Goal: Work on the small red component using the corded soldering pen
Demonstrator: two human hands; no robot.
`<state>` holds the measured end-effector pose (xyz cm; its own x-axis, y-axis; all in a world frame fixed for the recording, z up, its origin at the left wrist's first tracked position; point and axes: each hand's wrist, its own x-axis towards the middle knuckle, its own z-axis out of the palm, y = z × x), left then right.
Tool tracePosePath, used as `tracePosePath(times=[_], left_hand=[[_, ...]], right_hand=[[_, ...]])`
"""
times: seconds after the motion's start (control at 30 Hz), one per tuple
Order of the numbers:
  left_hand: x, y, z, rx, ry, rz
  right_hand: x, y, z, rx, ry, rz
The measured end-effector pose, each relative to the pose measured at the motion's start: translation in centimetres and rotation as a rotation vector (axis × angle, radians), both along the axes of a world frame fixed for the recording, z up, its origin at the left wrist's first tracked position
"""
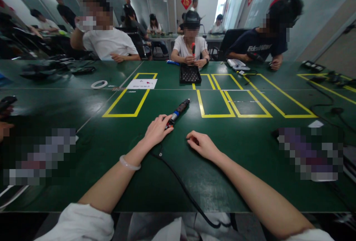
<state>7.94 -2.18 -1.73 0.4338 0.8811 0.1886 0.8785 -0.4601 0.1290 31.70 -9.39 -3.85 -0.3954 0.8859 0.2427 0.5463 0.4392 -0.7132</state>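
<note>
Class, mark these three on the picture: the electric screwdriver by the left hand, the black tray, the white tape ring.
electric screwdriver (179,109), head view, middle of its barrel.
black tray (190,82), head view, near rim.
white tape ring (94,86), head view, left band.

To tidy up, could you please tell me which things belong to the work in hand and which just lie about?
In hand: electric screwdriver, touched by the left hand; black cable.
Lying about: white tape roll; white paper sheet; black tray before a co-worker.
</note>
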Motion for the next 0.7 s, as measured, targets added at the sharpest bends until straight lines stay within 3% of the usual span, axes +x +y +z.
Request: tracePosePath(times=[0.23, 0.4, 0.53, 0.7], left_hand=[[-9.7, 5.3, -0.5, -0.011, 0.048, 0.420], [-16.6, 6.2, -0.4, -0.029, 0.084, 0.621], [-18.4, 5.6, -0.3, 0.020, 0.099, 0.698], [-17.5, 5.0, -0.3, 0.146, 0.091, 0.730]], right_hand=[[0.1, 0.0, -0.1, 0.006, -0.024, 0.014], [0.1, 0.1, 0.1, -0.011, -0.037, 0.026], [0.1, 0.0, 0.1, -0.011, -0.044, 0.028], [0.1, 0.0, 0.2, -0.007, -0.054, 0.036]])
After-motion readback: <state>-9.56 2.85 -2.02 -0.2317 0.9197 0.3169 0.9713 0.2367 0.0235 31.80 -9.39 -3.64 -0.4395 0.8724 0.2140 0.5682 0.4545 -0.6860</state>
